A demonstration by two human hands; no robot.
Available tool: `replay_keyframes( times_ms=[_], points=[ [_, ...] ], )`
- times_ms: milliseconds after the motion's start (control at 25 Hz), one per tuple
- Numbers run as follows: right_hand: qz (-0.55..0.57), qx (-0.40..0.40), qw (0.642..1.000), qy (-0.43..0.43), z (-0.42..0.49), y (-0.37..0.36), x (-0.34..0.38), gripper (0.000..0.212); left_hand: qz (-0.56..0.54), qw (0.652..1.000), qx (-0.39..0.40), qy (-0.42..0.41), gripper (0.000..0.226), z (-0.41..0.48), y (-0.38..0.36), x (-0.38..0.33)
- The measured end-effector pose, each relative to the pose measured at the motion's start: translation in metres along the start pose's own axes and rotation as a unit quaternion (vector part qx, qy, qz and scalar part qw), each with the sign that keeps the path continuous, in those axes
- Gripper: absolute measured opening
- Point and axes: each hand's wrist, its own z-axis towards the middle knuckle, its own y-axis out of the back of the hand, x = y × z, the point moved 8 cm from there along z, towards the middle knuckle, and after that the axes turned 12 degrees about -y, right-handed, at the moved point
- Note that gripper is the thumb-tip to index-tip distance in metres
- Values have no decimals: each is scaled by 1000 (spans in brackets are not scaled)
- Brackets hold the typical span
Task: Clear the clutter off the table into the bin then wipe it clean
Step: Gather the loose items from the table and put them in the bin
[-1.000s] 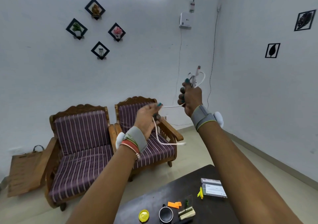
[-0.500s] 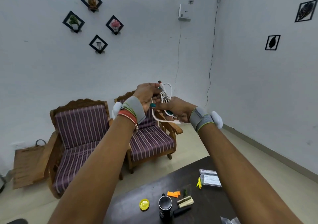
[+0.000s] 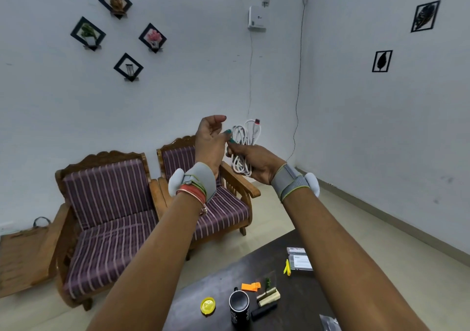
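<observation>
Right hand (image 3: 256, 164) gripping coiled white cable (image 3: 241, 137), left hand (image 3: 209, 142) loosely spread beside it, mug (image 3: 237, 314) (print unreadable)

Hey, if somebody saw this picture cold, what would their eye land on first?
Most likely the coiled white cable, held up mid-frame in the right hand, with the left hand close beside the coil. After that, the dark table at the bottom edge, which carries a black mug, a yellow lid and other small clutter. The striped wooden armchairs stand against the back wall.
</observation>
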Motion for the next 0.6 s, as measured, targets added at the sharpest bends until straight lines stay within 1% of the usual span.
replay_keyframes(
  times_ms=[40,80,120,200,240,320,400,480,600],
  points=[
    [20,-10,999,23,0,2,4,21,13,1000,-7,9,23,-6,1,6],
    [45,-23,998,44,1,4,8,23,7,999,16,41,16,-15,-3,16],
    [81,-34,994,63,3,7,11,25,-6,994,62,91,20,-26,-12,28],
    [182,-57,978,79,7,15,12,31,-37,970,158,179,41,-50,-26,50],
    [231,-69,967,81,9,20,8,33,-45,961,186,201,45,-58,-29,58],
    [286,-86,951,82,11,31,2,35,-48,951,204,226,44,-66,-30,67],
    [286,-113,949,73,12,44,-11,36,-35,950,205,233,45,-70,-27,75],
    [258,-166,950,51,10,60,-34,35,-21,948,195,252,47,-76,-25,91],
    [208,-243,948,4,5,88,-82,37,-6,936,180,301,38,-99,-35,126]
  ],
)
